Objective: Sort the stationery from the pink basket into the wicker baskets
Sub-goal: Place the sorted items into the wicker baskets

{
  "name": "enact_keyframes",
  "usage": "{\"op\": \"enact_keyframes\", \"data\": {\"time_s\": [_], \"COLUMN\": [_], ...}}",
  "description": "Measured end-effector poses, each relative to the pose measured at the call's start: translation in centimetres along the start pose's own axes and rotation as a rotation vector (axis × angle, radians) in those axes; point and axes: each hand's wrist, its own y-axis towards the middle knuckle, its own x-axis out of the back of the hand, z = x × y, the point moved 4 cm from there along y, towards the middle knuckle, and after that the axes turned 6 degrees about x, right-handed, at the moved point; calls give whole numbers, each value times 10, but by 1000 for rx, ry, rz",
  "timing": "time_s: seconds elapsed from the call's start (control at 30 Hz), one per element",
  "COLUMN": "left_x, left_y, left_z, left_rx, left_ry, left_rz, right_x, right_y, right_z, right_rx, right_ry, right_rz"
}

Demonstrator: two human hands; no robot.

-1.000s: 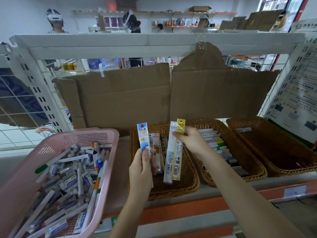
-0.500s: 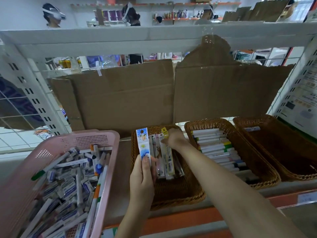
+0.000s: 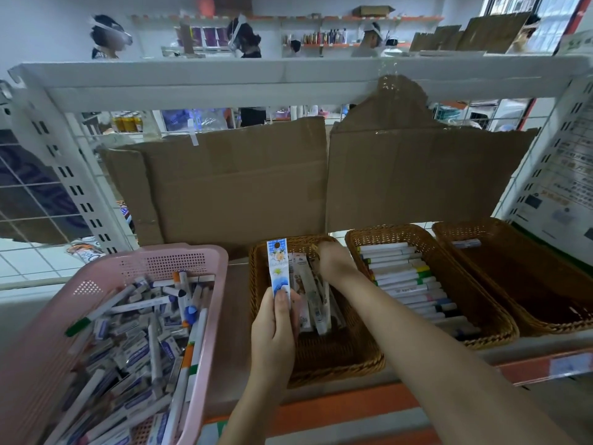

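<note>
The pink basket (image 3: 205,252) at the left is full of mixed pens, markers and small boxes (image 3: 144,332). My left hand (image 3: 272,335) pinches a blue-and-white packet (image 3: 278,268) upright over the left wicker basket (image 3: 369,358). My right hand (image 3: 335,263) reaches to the far end of that basket. Its fingers curl over the top ends of the long packets (image 3: 313,300) lying inside, and the fingertips are hidden. The middle wicker basket (image 3: 500,329) holds a row of markers (image 3: 404,277). The right wicker basket (image 3: 545,322) holds one small item at its far end.
The baskets sit on a white and orange shelf (image 3: 353,409). Brown cardboard sheets (image 3: 244,187) stand behind them under an upper shelf board (image 3: 288,78). Wire mesh closes off the left side, and a printed sheet (image 3: 564,187) hangs at the right. People stand in the background.
My right hand has carried the yellow-topped packets down from above the wicker basket and laid them inside it. My left hand has kept the blue packet almost still.
</note>
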Motion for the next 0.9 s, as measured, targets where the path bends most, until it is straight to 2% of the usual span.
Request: {"op": "enact_keyframes", "data": {"time_s": [0.13,0.33,0.67,0.8,0.9], "left_x": [-1,0,0,0,-1], "left_y": [-1,2,-2,-2,-1], "left_z": [-1,-2,-5,-5,-3], "left_rx": [-6,3,-1,4,24], "left_ry": [14,14,-45,-61,-70], "left_rz": [20,17,56,53,48], "right_x": [2,-16,-7,-32,-37], "right_y": [1,7,-31,-49,-48], "right_z": [7,16,11,22,22], "right_rx": [-5,-27,-2,-51,-51], "right_ry": [-97,-157,-20,21,-33], "right_rz": [-31,45,-16,98,78]}}
